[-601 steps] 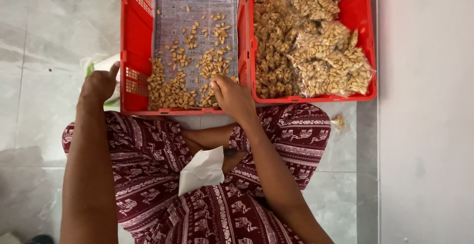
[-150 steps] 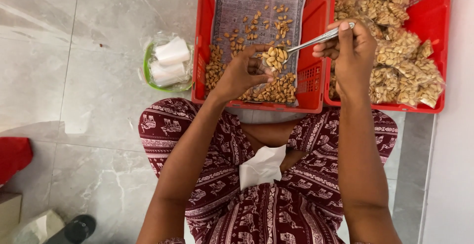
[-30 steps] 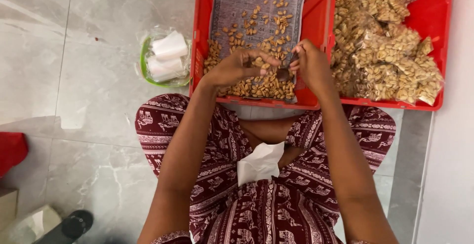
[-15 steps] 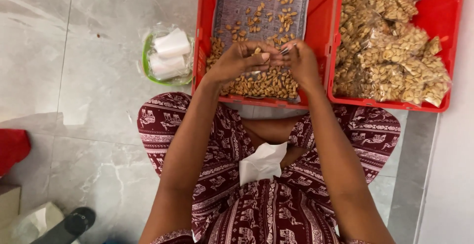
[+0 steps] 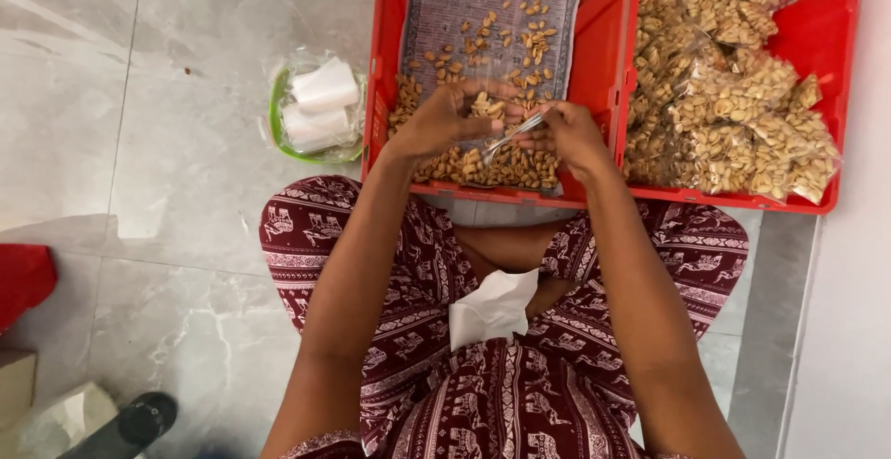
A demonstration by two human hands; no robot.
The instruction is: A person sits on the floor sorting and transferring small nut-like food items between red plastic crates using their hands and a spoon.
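Over the near end of the left red crate (image 5: 379, 69), the right hand (image 5: 571, 136) is gripping a metal spoon (image 5: 512, 134), its bowl reaching the left hand (image 5: 445, 120), which is curling around peanuts (image 5: 486, 106). Loose peanuts (image 5: 492, 164) are lying beneath on printed paper (image 5: 464, 0); filled bags (image 5: 733, 97) are sitting right.

Both bare forearms reached forward from the lap and converged. The left hand (image 5: 444, 121) was cupped, palm turned inward, fingers curled. The right hand (image 5: 571, 137) sat just beside it, fingers pinched closed, knuckles up, wrist slightly bent.
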